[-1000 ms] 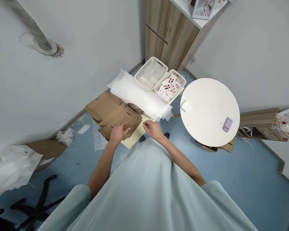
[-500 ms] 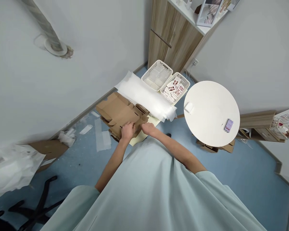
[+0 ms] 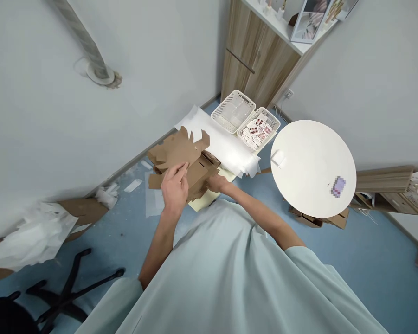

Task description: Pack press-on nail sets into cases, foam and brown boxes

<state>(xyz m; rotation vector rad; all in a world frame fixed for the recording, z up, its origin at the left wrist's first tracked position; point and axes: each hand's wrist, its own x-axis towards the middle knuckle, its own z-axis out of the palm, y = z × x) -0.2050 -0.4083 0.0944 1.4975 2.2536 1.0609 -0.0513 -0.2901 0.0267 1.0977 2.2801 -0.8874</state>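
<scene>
A flattened brown cardboard box point(image 3: 195, 178) with cut tabs and slots lies in front of me, on top of other cardboard. Its far-left panel point(image 3: 179, 146) is raised and bent up. My left hand point(image 3: 175, 188) is at the near edge of that panel, thumb and fingers closed on the cardboard. On the right side, my right hand point(image 3: 216, 183) grips the box's edge, its fingertips partly hidden by the cardboard. Just beyond lie white translucent sheets point(image 3: 222, 144), and a pale yellow surface point(image 3: 206, 200) shows underneath.
Two white baskets stand behind the sheets: one with clear plastic pieces point(image 3: 234, 111), one with printed cards point(image 3: 255, 131). To the right is a round white table point(image 3: 309, 167). A wood-grain cabinet point(image 3: 250, 51) fills the corner. A black chair base point(image 3: 62, 292) and white plastic bags point(image 3: 35, 236) are at left.
The box's far-left panel has come up from lying flat. My left hand has moved left and turned upward with it, while my right hand stays at the right edge. The view has shifted slightly.
</scene>
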